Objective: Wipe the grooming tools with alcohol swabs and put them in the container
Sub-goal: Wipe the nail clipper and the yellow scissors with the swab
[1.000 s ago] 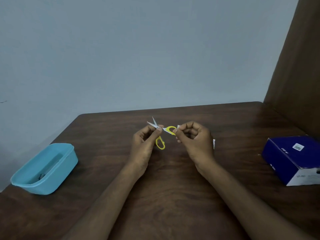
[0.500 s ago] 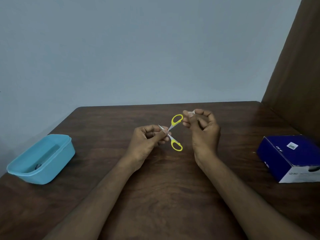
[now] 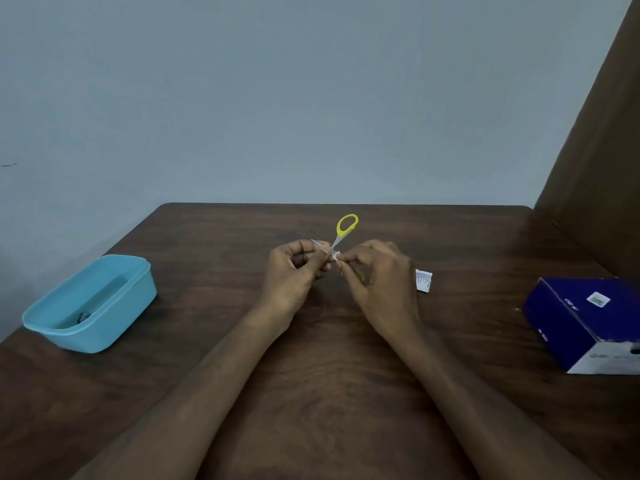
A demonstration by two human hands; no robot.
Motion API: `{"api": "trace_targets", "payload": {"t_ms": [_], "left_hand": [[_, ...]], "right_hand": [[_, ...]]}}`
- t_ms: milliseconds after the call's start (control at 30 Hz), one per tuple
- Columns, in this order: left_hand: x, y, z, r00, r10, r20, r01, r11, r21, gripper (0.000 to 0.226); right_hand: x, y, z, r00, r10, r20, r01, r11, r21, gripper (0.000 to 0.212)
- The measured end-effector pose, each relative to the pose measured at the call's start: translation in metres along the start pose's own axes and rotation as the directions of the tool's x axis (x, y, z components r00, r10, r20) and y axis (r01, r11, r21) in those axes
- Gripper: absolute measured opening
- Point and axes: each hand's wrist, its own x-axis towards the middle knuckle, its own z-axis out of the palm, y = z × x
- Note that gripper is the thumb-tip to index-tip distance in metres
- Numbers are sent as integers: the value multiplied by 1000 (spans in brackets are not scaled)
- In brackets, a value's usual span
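At the left we see a smooth light-blue plastic container (image 3: 90, 304) on the dark wooden table (image 3: 214, 237). Our left hand (image 3: 292, 275) pinches small yellow-handled scissors (image 3: 341, 235) mid-table; our right hand (image 3: 375, 282) pinches a white swab (image 3: 335, 256) against them. Rightwards lie a torn sachet (image 3: 423, 280) and a blue cardboard box (image 3: 588, 320).

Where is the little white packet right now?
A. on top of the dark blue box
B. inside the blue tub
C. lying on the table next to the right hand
C: the white packet lies on the table just beside the right hand.
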Motion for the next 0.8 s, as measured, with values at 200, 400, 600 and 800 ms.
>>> {"api": "trace_targets", "payload": {"t_ms": [200, 400, 600, 800], "left_hand": [[-3, 0, -1, 1000, 21, 14, -22, 998, 62, 13], [-4, 2, 2, 998, 50, -26, -45, 985, 165, 13], [-3, 4, 3, 995, 20, -93, -6, 989, 146, 14], [-1, 5, 0, 987, -4, -163, 25, 991, 131, 17]], "right_hand": [[-1, -2, 1, 1000, 5, 0, -5, 999, 38, 7], [1, -3, -1, 995, 97, -38, -93, 991, 98, 11], [0, -6, -2, 998, -59, 16, 59, 998, 2, 14], [3, -1, 0, 968, -204, 149, 221, 970, -105, 14]]}}
